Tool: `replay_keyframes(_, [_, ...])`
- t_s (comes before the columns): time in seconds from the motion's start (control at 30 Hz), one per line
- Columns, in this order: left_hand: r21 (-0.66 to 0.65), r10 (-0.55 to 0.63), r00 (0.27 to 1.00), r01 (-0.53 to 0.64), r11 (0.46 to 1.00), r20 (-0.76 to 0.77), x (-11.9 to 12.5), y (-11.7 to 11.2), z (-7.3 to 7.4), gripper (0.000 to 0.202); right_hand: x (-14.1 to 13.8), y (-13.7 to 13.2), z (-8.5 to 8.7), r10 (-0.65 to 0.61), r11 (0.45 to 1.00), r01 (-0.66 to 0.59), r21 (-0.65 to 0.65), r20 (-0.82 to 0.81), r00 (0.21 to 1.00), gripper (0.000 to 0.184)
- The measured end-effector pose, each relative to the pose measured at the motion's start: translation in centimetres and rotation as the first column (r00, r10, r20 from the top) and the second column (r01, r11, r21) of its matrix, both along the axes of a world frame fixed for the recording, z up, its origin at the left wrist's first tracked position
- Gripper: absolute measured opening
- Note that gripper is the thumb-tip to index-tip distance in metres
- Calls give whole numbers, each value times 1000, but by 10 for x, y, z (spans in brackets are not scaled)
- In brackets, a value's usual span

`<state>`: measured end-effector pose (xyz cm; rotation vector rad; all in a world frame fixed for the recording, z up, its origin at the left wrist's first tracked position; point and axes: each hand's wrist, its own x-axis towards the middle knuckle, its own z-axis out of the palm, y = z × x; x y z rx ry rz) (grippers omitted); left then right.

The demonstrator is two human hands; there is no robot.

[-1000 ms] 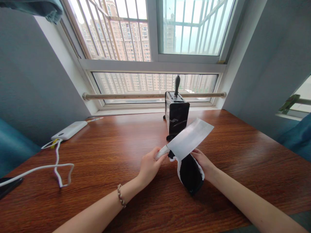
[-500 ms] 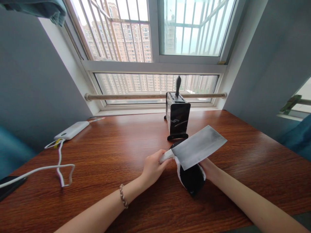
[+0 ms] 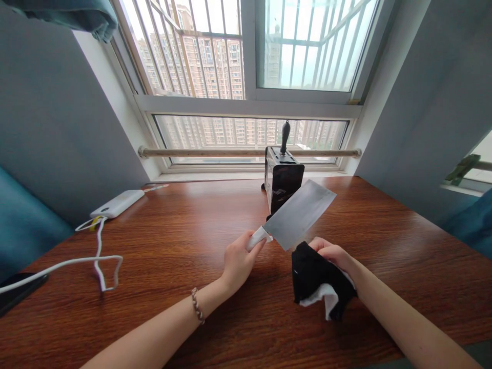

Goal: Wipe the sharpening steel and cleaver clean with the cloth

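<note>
A cleaver with a broad grey blade and a whitish handle is held by my left hand, whose fingers wrap round the handle. The blade points up and to the right, above the table. My right hand grips a black and white cloth, which hangs in folds below the fingers. The cloth is just below the lower edge of the blade and looks apart from it. Behind the blade stands a black knife block with a black-handled tool upright in its top; the blade hides its lower right part.
On the wooden table, a white power bank with a white cable lies at the left. A dark flat object sits at the left edge. A barred window with a horizontal rail is behind the table.
My right hand has drawn the cloth out from around the blade, to the right and toward me. The cleaver has shifted slightly up and left, still in my left hand.
</note>
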<state>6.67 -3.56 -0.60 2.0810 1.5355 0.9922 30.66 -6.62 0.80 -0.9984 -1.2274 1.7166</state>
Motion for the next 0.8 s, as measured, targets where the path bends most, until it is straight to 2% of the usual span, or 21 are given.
replay_keyframes(0.07, [3, 16, 1000, -15, 1000, -24, 0, 0, 0, 29, 8, -5, 8, 168, 986, -168, -6, -19, 986, 13])
replay_keyframes(0.1, [5, 21, 999, -21, 1000, -37, 1, 0, -1, 28, 12, -8, 13, 159, 987, -159, 15, -55, 986, 13])
replay_keyframes(0.13, [8, 24, 998, -24, 1000, -52, 1, -1, -1, 27, 17, -9, 19, 76, 996, -71, 52, -108, 991, 14])
replay_keyframes(0.17, [12, 25, 997, -25, 1000, -67, 1, -1, -1, 26, 22, -10, 24, -66, 993, 81, 85, -167, 984, 14])
replay_keyframes(0.2, [17, 26, 996, -24, 1000, -82, 2, -2, -2, 25, 27, -9, 30, -244, 957, 273, 101, -232, 942, 16])
replay_keyframes(0.23, [23, 26, 995, -24, 999, -98, 2, -2, -2, 23, 32, -7, 35, -433, 872, 478, 101, -294, 852, 18])
replay_keyframes(0.27, [30, 26, 993, -23, 999, -114, 2, -3, -2, 22, 36, -5, 40, -599, 743, 662, 105, -338, 726, 20])
replay_keyframes(0.3, [39, 27, 991, -22, 999, -131, 2, -3, -3, 21, 38, -2, 42, -715, 596, 791, 137, -358, 600, 20])
replay_keyframes(0.33, [47, 28, 989, -21, 999, -146, 2, -4, -3, 21, 39, 1, 43, -793, 451, 866, 215, -350, 499, 18])
replay_keyframes(0.37, [56, 28, 986, -19, 998, -162, 2, -4, -3, 20, 38, 3, 43, -841, 337, 876, 346, -307, 445, 17])
replay_keyframes(0.4, [65, 25, 984, -14, 998, -176, 2, -5, -3, 20, 34, 4, 40, -871, 269, 813, 517, -230, 434, 16])
replay_keyframes(0.43, [73, 20, 982, -6, 997, -190, 3, -5, -4, 20, 28, 5, 36, -880, 260, 673, 692, -117, 460, 17])
replay_keyframes(0.47, [83, 14, 979, 3, 997, -203, 3, -5, -4, 19, 20, 4, 30, -863, 302, 472, 828, 27, 505, 20])
replay_keyframes(0.5, [92, 7, 976, 13, 996, -217, 3, -6, -5, 19, 10, 3, 23, -818, 356, 249, 901, 172, 548, 25])
replay_keyframes(0.57, [112, -10, 970, 38, 993, -241, 4, -6, -7, 19, -11, 0, 9, -705, 386, -161, 908, 404, 583, 35])
replay_keyframes(0.63, [132, -28, 965, 65, 989, -261, 4, -7, -9, 18, -30, -4, -5, -663, 374, -420, 827, 555, 503, 44])
replay_keyframes(0.7, [150, -41, 961, 85, 985, -275, 4, -8, -10, 17, -41, -6, -14, -677, 348, -551, 758, 610, 411, 48])
replay_keyframes(0.8, [177, -39, 956, 94, 980, -291, 4, -9, -11, 17, -42, -4, -20, -740, 336, -601, 725, 598, 307, 49])
